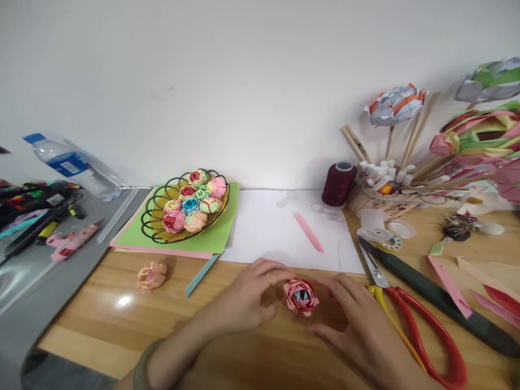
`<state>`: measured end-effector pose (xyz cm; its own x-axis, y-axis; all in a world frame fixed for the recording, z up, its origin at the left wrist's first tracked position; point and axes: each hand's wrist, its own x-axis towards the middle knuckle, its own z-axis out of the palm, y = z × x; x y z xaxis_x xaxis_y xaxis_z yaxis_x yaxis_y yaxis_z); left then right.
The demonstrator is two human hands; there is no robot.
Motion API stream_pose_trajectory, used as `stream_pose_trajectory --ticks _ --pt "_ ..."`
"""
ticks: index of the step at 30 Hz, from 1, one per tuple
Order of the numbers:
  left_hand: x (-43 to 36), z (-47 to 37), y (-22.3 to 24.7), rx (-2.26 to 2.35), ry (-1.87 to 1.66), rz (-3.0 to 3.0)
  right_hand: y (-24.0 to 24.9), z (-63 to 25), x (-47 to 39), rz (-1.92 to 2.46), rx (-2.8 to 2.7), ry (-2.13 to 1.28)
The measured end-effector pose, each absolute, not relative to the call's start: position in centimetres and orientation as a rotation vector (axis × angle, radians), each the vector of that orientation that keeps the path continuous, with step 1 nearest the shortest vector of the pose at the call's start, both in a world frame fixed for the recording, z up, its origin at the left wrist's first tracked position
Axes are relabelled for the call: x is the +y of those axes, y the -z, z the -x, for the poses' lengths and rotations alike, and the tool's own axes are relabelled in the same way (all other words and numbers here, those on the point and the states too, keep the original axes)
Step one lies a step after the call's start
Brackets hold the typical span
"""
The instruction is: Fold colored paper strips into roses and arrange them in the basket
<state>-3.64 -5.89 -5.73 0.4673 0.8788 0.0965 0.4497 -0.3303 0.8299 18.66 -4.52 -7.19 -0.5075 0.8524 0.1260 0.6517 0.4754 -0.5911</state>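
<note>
A pink and red folded-paper flower with pale blue bits at its centre sits on the wooden table between my two hands. My left hand, a ring on one finger, curves around its left side with thumb and fingers apart. Those fingertips come close to the petals; whether they touch I cannot tell. On the other side my right hand is spread, its thumb and fingers a little away from the flower. Farther left lies a peach paper flower, beside a thin blue paper strip.
A yellow basket of several paper flowers stands on green paper. White paper bears a pink strip. Maroon thread, red-handled scissors and a dark green long tool lie rightward. A glue gun is far left.
</note>
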Motion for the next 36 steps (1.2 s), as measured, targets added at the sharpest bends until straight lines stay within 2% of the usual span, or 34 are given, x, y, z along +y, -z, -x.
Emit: stream_pose_trajectory --ticks 11,16,23,29,36 --pt "-5.6 3.0 7.0 1.126 -0.709 -1.946 8.0 -18.3 -4.8 1.224 -2.346 -0.601" --pt "-5.6 3.1 7.3 1.272 -0.757 -1.816 8.2 -18.4 -4.9 1.218 -2.333 -0.543" --pt "-5.6 2.8 7.4 1.163 -0.808 -1.860 8.2 -18.2 -5.0 1.254 -2.308 -0.563" --pt "-5.7 2.3 6.6 1.039 -0.864 -1.222 8.0 -18.1 -5.2 1.270 -2.143 -0.771" --pt "-5.8 1.7 5.9 0.917 -0.963 -0.796 7.1 -17.9 -5.4 1.108 -2.145 -0.801"
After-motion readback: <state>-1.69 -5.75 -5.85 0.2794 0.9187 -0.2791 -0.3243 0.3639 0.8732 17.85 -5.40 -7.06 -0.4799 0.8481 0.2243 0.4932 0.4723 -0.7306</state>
